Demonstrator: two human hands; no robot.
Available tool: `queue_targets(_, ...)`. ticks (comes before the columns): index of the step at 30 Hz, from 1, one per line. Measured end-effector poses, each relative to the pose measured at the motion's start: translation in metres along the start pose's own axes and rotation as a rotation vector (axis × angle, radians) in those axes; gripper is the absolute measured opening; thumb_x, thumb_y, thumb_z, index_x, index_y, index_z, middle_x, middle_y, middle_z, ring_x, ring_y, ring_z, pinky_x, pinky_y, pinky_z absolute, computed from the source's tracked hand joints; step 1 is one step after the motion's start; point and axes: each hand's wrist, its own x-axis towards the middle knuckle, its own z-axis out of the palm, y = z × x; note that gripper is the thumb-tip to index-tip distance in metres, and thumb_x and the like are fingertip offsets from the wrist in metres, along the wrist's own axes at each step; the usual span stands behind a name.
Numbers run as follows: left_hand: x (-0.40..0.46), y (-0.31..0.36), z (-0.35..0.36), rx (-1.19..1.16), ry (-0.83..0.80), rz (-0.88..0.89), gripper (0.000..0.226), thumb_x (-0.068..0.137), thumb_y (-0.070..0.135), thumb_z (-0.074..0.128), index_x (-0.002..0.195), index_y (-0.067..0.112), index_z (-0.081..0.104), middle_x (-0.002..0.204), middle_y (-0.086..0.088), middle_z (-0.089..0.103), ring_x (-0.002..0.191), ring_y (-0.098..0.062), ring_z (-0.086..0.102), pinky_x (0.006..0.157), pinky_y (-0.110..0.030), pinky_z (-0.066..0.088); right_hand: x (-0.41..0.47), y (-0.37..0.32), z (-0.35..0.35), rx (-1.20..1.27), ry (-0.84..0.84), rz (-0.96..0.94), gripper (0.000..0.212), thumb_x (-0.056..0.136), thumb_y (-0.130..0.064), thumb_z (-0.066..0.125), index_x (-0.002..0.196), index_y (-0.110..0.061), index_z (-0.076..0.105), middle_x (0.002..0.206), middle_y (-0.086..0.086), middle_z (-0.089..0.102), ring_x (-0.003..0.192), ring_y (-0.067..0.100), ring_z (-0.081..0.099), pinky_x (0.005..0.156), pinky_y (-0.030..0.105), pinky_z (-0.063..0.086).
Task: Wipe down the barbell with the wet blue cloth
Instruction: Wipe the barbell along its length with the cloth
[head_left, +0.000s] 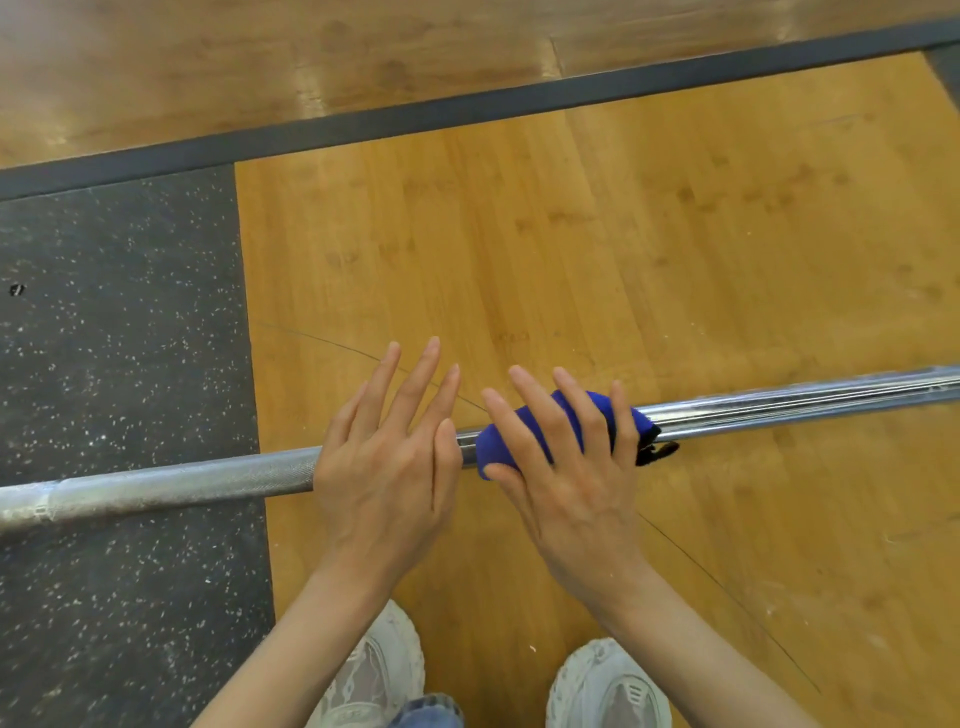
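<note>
The long silver steel barbell shaft (171, 480) runs across the view from lower left to upper right, above a light wooden platform floor (623, 249) and a black speckled rubber mat (119, 338) on the left. The folded wet blue cloth (501, 441) is draped over the shaft near its middle, with a dark edge of fabric protruding at its right end. The right hand (571, 467) lies on top of the cloth; its grip is spread, with straight fingers (535, 410) extended over the far side of the fabric and the palm bearing on the near side, so the cloth sits directly beneath the fingers and between hand and bar. The left hand (387, 467) rests on the shaft just beside the cloth, on its left; its grip is also spread, fingers straight and fanned forward past the bar, the thumb lying next to the cloth's left edge. Two pale mesh sneakers (608, 686) stand on the wooden floor below the forearms.
</note>
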Motion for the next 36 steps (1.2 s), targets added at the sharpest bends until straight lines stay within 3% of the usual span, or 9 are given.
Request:
queue_targets(3,0.006,-0.004,0.002,-0.008,0.008,0.010,0.047,0.107,0.026,0.030,0.137,0.015,0.063,0.151,-0.003,0.052,0.146,-0.026,0.041,0.102,-0.038,0.039,-0.003,0.029,0.006,-0.034,0.040,-0.133,0.045,0.108,-0.048,0.039,0.145,-0.022,0.042,0.147,0.005,0.046,0.135,0.028,0.045,0.114,0.047,0.033)
queue_targets(8,0.023,-0.006,0.006,-0.031,0.013,-0.028,0.050,0.108,0.027,0.026,0.127,0.016,0.071,0.143,-0.001,0.060,0.141,-0.022,0.048,0.092,-0.036,0.043,0.009,0.027,0.014,-0.037,0.093,-0.027,0.045,0.107,-0.051,0.037,0.141,-0.021,0.044,0.138,0.006,0.047,0.129,0.030,0.048,0.110,0.046,0.033)
queue_targets(15,0.053,-0.015,0.010,-0.040,-0.013,-0.068,0.050,0.104,0.027,0.030,0.113,0.019,0.078,0.128,0.000,0.070,0.129,-0.022,0.060,0.078,-0.036,0.049,0.036,0.051,0.022,-0.089,0.141,-0.167,0.047,0.102,-0.048,0.057,0.139,-0.020,0.049,0.126,0.007,0.068,0.115,0.030,0.066,0.101,0.043,0.046)
queue_targets(20,0.079,-0.027,0.019,-0.067,-0.043,-0.097,0.051,0.103,0.030,0.028,0.114,0.021,0.078,0.124,-0.002,0.072,0.127,-0.022,0.061,0.089,-0.039,0.054,0.060,0.036,0.033,-0.061,0.093,-0.073,0.051,0.102,-0.049,0.055,0.144,-0.021,0.045,0.135,0.008,0.062,0.118,0.032,0.061,0.103,0.047,0.043)
queue_targets(26,0.094,-0.029,0.026,0.049,0.149,-0.005,0.050,0.111,0.029,0.022,0.148,0.014,0.052,0.158,-0.006,0.043,0.152,-0.031,0.027,0.121,-0.049,0.021,0.061,0.042,0.039,0.017,0.114,0.011,0.045,0.110,-0.039,0.038,0.150,-0.018,0.037,0.155,0.013,0.036,0.145,0.033,0.035,0.125,0.049,0.015)
queue_targets(28,0.097,-0.027,0.030,0.062,0.164,-0.004,0.050,0.111,0.029,0.021,0.148,0.014,0.052,0.159,-0.005,0.041,0.153,-0.031,0.026,0.121,-0.047,0.022,0.075,0.037,0.044,0.035,0.123,0.052,0.049,0.108,-0.048,0.035,0.142,-0.016,0.049,0.142,0.014,0.053,0.133,0.035,0.047,0.120,0.050,0.026)
queue_targets(30,0.106,-0.027,0.033,0.070,0.168,-0.015,0.051,0.112,0.029,0.020,0.146,0.016,0.054,0.158,-0.004,0.042,0.152,-0.031,0.027,0.119,-0.046,0.024,0.103,0.033,0.044,0.035,0.168,0.099,0.047,0.107,-0.050,0.037,0.112,-0.014,0.067,0.105,0.010,0.067,0.095,0.031,0.060,0.094,0.043,0.043)
queue_targets(33,0.117,-0.031,0.035,0.093,0.169,-0.014,0.052,0.113,0.030,0.018,0.146,0.016,0.054,0.159,-0.004,0.041,0.153,-0.031,0.025,0.120,-0.046,0.023,0.154,0.033,0.047,-0.028,0.211,0.261,0.054,0.101,-0.044,0.043,0.057,-0.017,0.059,0.051,0.003,0.049,0.048,0.025,0.040,0.057,0.032,0.024)
queue_targets(36,0.126,-0.033,0.039,0.085,0.181,-0.015,0.052,0.113,0.030,0.018,0.142,0.015,0.058,0.157,-0.005,0.044,0.153,-0.032,0.026,0.119,-0.046,0.025,0.162,0.039,0.051,0.008,0.226,0.283,0.050,0.100,-0.037,0.046,0.055,-0.018,0.059,0.049,0.001,0.049,0.048,0.024,0.038,0.057,0.030,0.026)
